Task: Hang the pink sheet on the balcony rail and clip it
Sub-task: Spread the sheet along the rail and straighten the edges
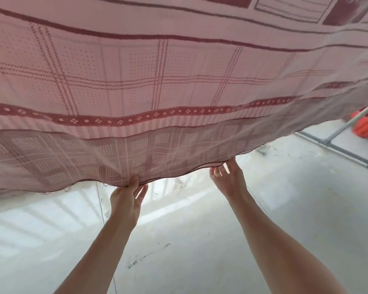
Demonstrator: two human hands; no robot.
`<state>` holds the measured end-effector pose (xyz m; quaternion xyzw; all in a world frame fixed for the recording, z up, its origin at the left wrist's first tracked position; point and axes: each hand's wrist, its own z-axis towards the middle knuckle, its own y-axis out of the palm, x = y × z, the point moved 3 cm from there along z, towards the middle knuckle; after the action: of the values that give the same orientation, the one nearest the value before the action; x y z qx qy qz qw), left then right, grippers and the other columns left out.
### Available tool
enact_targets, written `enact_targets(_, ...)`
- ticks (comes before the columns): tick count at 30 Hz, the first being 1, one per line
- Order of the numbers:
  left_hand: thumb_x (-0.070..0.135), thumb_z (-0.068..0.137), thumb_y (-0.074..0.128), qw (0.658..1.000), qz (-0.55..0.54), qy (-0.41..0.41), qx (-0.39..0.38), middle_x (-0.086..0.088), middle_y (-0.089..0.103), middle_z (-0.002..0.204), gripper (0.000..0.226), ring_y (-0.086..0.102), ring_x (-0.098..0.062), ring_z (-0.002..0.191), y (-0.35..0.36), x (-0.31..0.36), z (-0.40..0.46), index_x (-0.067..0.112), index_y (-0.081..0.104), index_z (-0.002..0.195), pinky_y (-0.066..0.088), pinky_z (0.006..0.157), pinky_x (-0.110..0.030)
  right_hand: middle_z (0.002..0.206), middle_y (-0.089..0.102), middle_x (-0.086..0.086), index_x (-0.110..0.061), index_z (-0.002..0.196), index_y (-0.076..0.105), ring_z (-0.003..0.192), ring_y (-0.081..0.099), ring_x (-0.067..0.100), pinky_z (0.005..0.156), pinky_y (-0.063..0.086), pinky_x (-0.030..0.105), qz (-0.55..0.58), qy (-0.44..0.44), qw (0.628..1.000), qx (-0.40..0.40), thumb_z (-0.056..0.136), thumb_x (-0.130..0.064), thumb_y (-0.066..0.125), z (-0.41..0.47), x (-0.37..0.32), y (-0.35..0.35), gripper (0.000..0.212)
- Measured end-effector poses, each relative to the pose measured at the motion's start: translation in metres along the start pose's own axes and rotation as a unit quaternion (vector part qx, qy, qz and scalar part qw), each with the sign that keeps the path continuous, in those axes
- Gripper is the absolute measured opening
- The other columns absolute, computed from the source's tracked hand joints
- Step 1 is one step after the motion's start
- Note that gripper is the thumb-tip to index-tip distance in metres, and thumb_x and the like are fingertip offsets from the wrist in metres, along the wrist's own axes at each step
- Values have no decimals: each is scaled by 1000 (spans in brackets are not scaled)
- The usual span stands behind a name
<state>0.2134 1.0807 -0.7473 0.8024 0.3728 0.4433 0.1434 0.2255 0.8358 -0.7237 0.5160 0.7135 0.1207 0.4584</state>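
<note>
Sheet [157,81] billowing overhead, thin, light, floppy; best taken by the hem. Left hand [126,196] pinching hem. Right hand [228,177] spread, fingertips touching hem, gripping nothing. Rail not visible.

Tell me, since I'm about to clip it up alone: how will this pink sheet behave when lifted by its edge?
Probably floppy: the pink sheet sags in waves between the left hand and right hand. Likely light and thin, since its lower band looks see-through. It may billow or slip, as only fingertips meet the hem.
</note>
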Motion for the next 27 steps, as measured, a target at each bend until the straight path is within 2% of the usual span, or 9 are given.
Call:
enact_targets(4,-3,88,54,999,-6,48,24,2,64,82,15,61,-12,84,1,6,8,12,57,85,45,91,-36,89,56,-6,-22,82,60,84,55,9,73,47,24,-14,1,1000,-7,91,-22,54,29,-23,-5,10)
enact_targets(8,-1,88,54,991,-61,104,52,11,68,63,17,62,-10,85,5,0,13,15,57,84,45,93,-37,90,56,-3,-19,77,59,95,55,14,79,46,31,-23,26,999,-33,86,-27,61,68,-68,-12,12)
enact_targets(10,5,90,53,985,-120,120,36,9,68,69,14,60,-13,92,25,-15,20,17,57,83,43,98,-40,91,59,-1,-19,82,60,101,56,16,80,46,35,-47,39,995,-77,85,-29,63,90,-91,-12,11)
enact_targets(12,17,89,55,984,-131,123,-14,4,62,85,3,57,-14,98,59,-40,31,18,56,86,40,101,-43,98,61,-1,-18,89,62,109,55,17,83,47,36,-67,51,990,-111,83,-26,64,113,-109,-18,10)
enact_targets(15,29,75,64,984,-117,126,-53,3,55,93,20,54,-13,102,117,-89,38,19,55,90,43,96,-45,110,59,0,-17,96,61,115,52,17,85,47,34,-104,87,980,-147,85,-19,62,142,-127,-30,12)
enact_targets(17,24,78,64,983,-129,128,-40,2,51,85,12,54,-14,96,151,-118,38,18,55,82,44,96,-47,105,59,-1,-17,91,61,109,54,15,85,46,33,-117,113,971,-175,85,-13,57,152,-137,-35,9)
enact_targets(20,16,87,58,977,-157,146,-9,1,50,81,2,55,-17,94,188,-138,36,17,58,89,46,94,-46,93,61,-1,-15,86,60,98,57,14,83,45,31,-101,136,963,-209,91,-9,50,159,-148,-31,13)
enact_targets(24,16,91,51,967,-171,191,10,2,60,89,12,60,-17,99,207,-148,32,20,57,100,45,91,-47,82,64,-1,-13,81,57,87,61,14,78,48,29,-83,128,961,-229,91,-3,49,169,-146,-35,16)
enact_targets(27,17,90,46,960,-180,213,31,0,62,96,12,60,-19,104,209,-156,29,18,58,93,44,95,-46,71,64,-3,-14,73,52,78,59,13,77,48,29,-64,127,962,-232,92,-1,50,178,-142,-40,23)
